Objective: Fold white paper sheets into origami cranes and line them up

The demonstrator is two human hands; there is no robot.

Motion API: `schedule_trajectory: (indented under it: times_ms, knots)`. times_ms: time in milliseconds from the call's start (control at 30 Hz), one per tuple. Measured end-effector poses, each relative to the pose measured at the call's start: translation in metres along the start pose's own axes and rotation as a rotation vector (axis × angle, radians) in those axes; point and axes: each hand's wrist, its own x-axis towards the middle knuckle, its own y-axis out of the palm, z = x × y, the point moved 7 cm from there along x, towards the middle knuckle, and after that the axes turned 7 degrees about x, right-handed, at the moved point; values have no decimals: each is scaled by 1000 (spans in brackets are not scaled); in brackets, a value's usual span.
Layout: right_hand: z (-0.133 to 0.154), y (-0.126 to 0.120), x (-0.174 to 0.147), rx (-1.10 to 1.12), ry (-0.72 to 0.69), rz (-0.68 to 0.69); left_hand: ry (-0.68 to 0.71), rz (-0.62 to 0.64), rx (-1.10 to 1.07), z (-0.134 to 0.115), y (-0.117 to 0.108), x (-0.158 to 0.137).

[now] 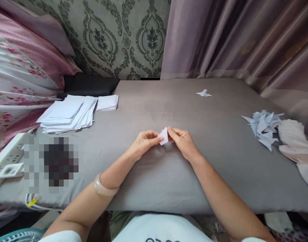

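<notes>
A small folded piece of white paper [164,136] is held up above the grey cloth, between both my hands. My left hand [146,141] pinches its lower left part between thumb and fingers. The thumb and fingertips of my right hand [181,138] close on its upper right edge. Part of the paper and some fingertips are hidden behind it. Far off to the right lies a heap of folded white paper pieces [263,122] with pointed ends. One similar folded paper piece [204,93] lies alone near the back.
A large stack of white paper sheets [68,114] and a smaller paper stack [107,103] are at the left, by a black cushion [89,84]. A power strip [7,158] lies at the left edge, near a pixelated patch. Pale bunched cloth [292,137] sits at the right.
</notes>
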Motion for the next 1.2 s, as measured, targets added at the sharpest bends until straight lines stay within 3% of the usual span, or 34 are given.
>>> schedule_trajectory:
  times_ms: [133,733,900,1200]
  knots:
    - [-6,2,0,5,30,-18,48,-85,-61,0,-8,3]
    - [1,10,-4,-29,1,94,74,-42,-84,-5,-6,1]
    - [-5,7,-3,26,50,50,81,-80,-75,-7,-8,0]
    - [-8,3,1,128,105,-3,36,-30,-190,-2,-7,3]
